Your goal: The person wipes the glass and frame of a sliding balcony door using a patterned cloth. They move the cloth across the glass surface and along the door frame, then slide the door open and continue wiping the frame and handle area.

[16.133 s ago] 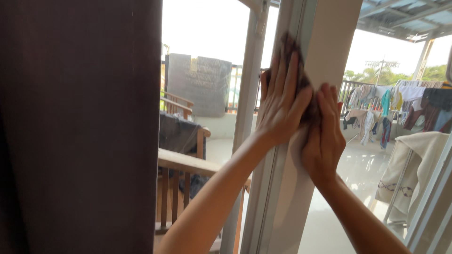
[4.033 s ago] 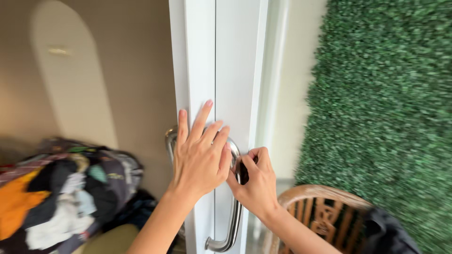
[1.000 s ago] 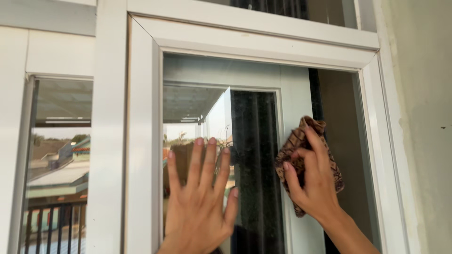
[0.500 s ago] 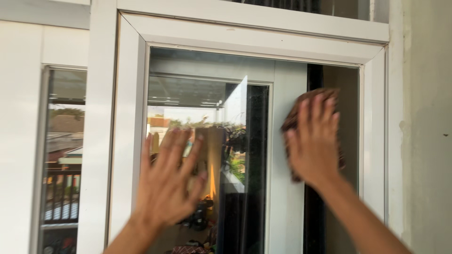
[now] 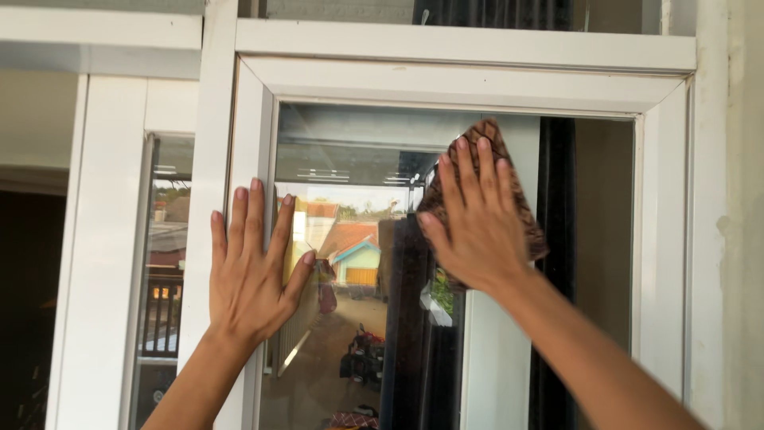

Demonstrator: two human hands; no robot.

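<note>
The brown patterned cloth sits in the upper middle of the frame, pressed flat on the glass pane by the right hand, whose fingers are spread open over it. Most of the cloth is hidden under that hand; only the top corner and the right edge show. The left hand, also spread flat, leans at lower left, partly on the white window frame and partly on the glass. Both forearms are cut off by the bottom edge. Behind the glass a dark curtain hangs, and the reflections of houses are hard to read. Compared with half a second ago, the cloth has moved left, away from the right frame.
</note>
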